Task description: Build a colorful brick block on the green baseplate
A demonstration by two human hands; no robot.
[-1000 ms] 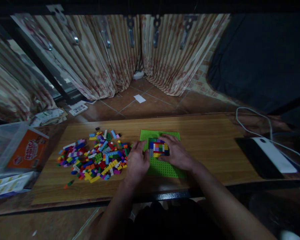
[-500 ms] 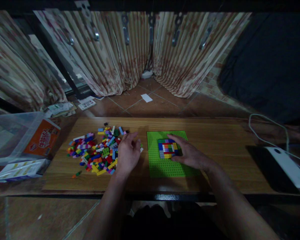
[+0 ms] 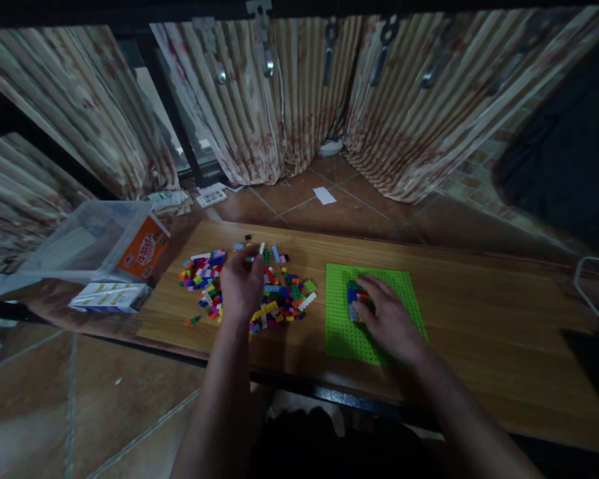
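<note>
Head view shows me a small brick build begun on the green baseplate under the right hand, fingers parted, with many loose bricks unattached beneath the left hand, grip unclear.

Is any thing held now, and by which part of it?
It cannot be told: the left hand is over the loose bricks, and the right hand covers the right side of the brick structure, hiding any grip.
</note>
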